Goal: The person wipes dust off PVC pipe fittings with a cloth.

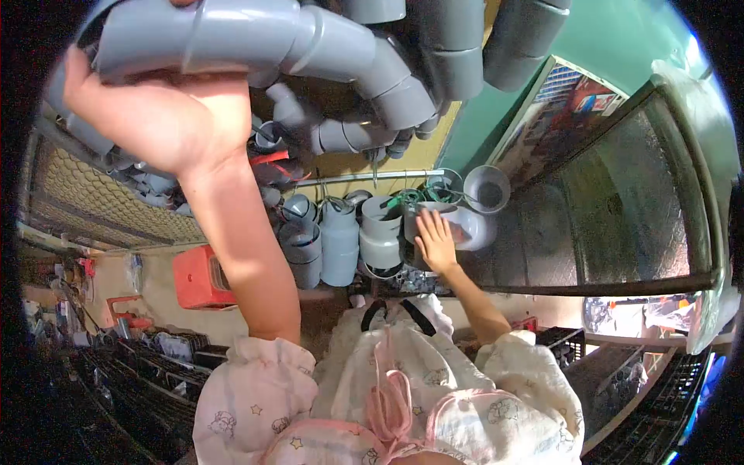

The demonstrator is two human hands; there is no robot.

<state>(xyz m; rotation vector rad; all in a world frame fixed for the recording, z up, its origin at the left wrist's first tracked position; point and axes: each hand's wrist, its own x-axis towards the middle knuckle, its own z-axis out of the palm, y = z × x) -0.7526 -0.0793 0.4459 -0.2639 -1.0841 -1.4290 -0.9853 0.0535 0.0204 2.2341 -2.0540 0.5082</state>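
Note:
Raised at the upper left, my left hand (163,116) is wrapped from below round a grey plastic pipe elbow (240,35), large and close to the camera. Most of its fingers are hidden behind the elbow; a fingertip shows at the top edge. This elbow is lined up with other grey fittings in a curved row. Farther down, my right hand (437,242) lies with fingers stretched out against a grey pipe fitting (422,221) in the hanging row. A paler fitting (469,229) is just to its right.
More grey elbows (527,39) hang at the top. A rail (341,180) carries several grey pipe couplings (339,244) and green wire. A dark framed panel (597,209) stands at the right, wire mesh (101,186) at the left. Below are a red plastic stool (201,279) and black crates (562,345).

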